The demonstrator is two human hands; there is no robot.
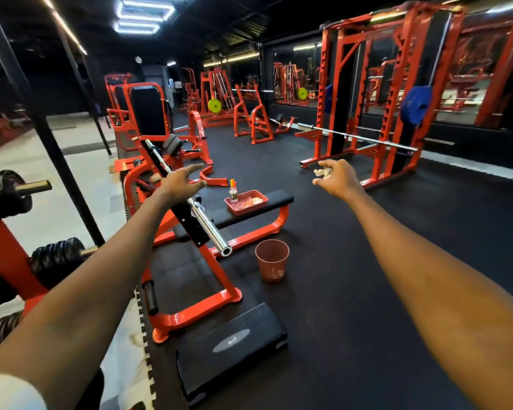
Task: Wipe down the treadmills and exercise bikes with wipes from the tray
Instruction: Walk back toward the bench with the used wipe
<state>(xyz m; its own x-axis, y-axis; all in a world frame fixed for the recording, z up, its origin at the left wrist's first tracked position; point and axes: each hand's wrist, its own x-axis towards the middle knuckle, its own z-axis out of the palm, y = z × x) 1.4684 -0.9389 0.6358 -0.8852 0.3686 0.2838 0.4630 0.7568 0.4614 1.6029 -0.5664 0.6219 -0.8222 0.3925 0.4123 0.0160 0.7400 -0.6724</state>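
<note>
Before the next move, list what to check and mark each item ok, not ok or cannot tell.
1. Wipe in hand: ok. The right hand holds a crumpled white wipe in its fingers.
2. Left hand free: ok, open and holding nothing.
3. Red plastic tray in sight: ok, on the black padded bench, with a small clear spray bottle at its left end.
4. Spare wipes in the tray: cannot tell; pale crumpled pieces lie in it.
5. Red mesh bin upright on the floor: ok.
6. Treadmill or exercise bike in view: not ok; only weight gear such as the red power rack shows.
</note>
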